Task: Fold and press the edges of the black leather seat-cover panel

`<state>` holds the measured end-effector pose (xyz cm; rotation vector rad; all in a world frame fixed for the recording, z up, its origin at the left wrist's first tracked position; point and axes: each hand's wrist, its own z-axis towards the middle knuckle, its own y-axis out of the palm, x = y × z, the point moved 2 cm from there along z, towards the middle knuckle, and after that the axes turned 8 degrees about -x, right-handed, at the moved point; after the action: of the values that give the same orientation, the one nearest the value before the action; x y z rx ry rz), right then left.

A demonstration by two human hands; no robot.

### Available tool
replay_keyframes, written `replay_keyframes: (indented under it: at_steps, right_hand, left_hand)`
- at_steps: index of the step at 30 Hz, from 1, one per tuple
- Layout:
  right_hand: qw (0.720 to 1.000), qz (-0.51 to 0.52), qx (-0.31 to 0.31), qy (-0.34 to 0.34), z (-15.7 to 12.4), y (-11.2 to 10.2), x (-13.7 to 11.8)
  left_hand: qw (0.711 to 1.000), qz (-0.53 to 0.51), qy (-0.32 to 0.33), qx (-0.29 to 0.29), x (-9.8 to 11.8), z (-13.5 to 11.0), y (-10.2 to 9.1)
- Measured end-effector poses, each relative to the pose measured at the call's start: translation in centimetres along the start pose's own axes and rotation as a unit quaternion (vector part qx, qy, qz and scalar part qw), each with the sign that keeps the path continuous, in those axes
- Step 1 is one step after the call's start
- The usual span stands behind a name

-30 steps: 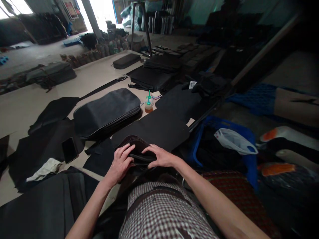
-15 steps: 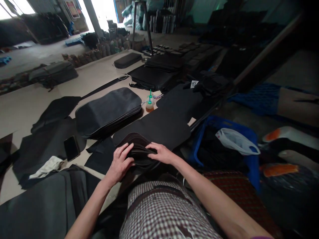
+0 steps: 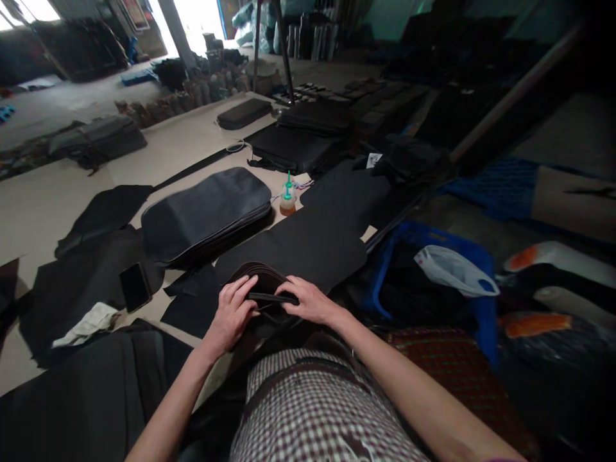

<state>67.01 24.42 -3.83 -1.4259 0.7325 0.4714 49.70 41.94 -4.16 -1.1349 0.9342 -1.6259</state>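
Both my hands hold a small stack of thin dark sheets (image 3: 262, 271) at the table's near edge, just in front of my body. My left hand (image 3: 233, 310) grips the left end, with its fingers over the sheets and its thumb at the near side. At the right end, my right hand (image 3: 308, 300) has its fingers and thumb closed on the sheets. The far sheets bow upward and away, leaving a gap to the straighter near ones. A large black sheet (image 3: 308, 237) lies flat just beyond them. The lower part of the stack is in shadow.
Beyond my left hand lie a thick stack of black panels (image 3: 206, 212), a phone (image 3: 135, 287) and a white cloth (image 3: 86, 325). A green-tipped bottle (image 3: 287, 202) stands mid-table. To the right is a blue crate (image 3: 380, 276) with a plastic bag (image 3: 455, 273) on it.
The sheets, fanned apart in several layers before, now stand in two groups with a wider gap between. My right hand's fingers have shifted slightly left and curl more around the near sheets.
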Motion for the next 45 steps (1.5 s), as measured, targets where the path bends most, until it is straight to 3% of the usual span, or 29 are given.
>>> replay_keyframes:
  at_steps: [7, 19, 26, 29, 31, 32, 34, 36, 38, 41, 45]
  right_hand:
    - [0.999, 0.043, -0.021, 0.013, -0.1, -0.2, 0.0]
    - [1.000, 0.015, -0.005, 0.005, -0.5, 0.6, -0.1]
    - [0.995, -0.092, 0.036, 0.008, -0.6, 2.2, -1.1]
    - [0.997, -0.032, 0.066, 0.009, -0.2, 2.1, -0.9]
    - [0.995, 0.032, 0.082, 0.050, 0.4, 1.8, -0.1]
    - [0.990, 0.063, 0.086, 0.089, 0.7, 1.6, 0.5]
    - [0.975, 0.125, 0.101, 0.153, 1.4, 1.2, 1.8]
    - [0.955, 0.208, 0.128, 0.166, 2.0, 0.9, 3.0]
    - [0.933, 0.284, 0.161, 0.151, 2.5, 0.8, 3.9]
    - [0.922, 0.308, 0.191, 0.139, 2.7, 1.2, 4.7]
    - [0.951, 0.228, 0.192, 0.083, 2.3, 1.9, 4.5]
  left_hand:
    - [0.999, -0.015, -0.038, 0.018, 0.3, 1.0, -0.4]
    - [0.999, -0.022, -0.043, 0.023, 0.5, 1.1, -0.5]
    - [0.995, -0.027, -0.057, 0.082, 0.9, 1.5, -0.1]
    - [0.985, -0.023, -0.090, 0.145, 1.2, 0.9, -0.8]
    - [0.982, -0.028, -0.095, 0.159, 1.6, 0.3, -1.5]
    - [0.987, -0.037, -0.082, 0.135, 1.9, -0.1, -1.7]
    - [0.997, -0.059, -0.041, 0.030, 2.6, -1.0, -1.5]
    - [0.993, -0.071, -0.017, -0.088, 3.0, -2.2, -0.7]
    - [0.986, -0.059, -0.033, -0.150, 3.0, -3.4, 0.4]
    - [0.983, -0.016, -0.087, -0.158, 2.3, -4.9, 1.6]
    - [0.981, 0.009, -0.129, -0.144, 1.2, -5.7, 1.8]
